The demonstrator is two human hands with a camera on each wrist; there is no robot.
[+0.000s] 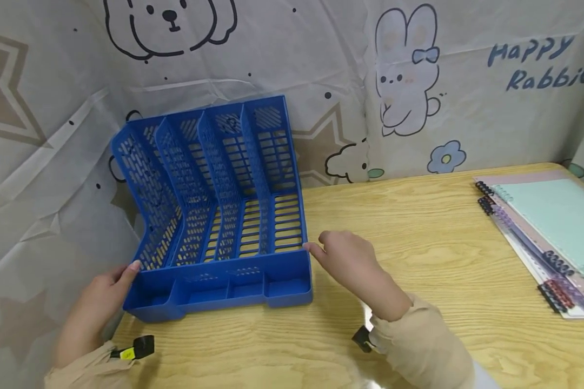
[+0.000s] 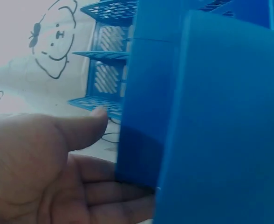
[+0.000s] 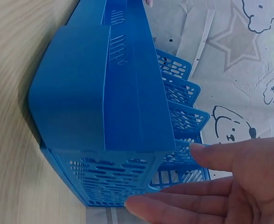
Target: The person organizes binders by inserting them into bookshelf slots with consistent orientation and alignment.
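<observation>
A blue plastic desk file organizer (image 1: 219,273) stands on the table, with upright slotted dividers behind and a low compartmented tray along its front. My left hand (image 1: 103,297) is at its front left corner, thumb tip by the rim. In the left wrist view, the fingers (image 2: 123,205) of that hand extend fairly straight against the blue wall, their tips hidden behind it. Across from it, my right hand (image 1: 352,262) is at the front right corner, thumb by the side edge. Its fingers (image 3: 174,210) lie nearly straight along the perforated side in the right wrist view.
Several spiral notebooks (image 1: 550,216) lie stacked at the right of the wood-grain table (image 1: 399,216). A printed cloth (image 1: 321,48) with cartoon animals hangs behind the organizer and along the left side.
</observation>
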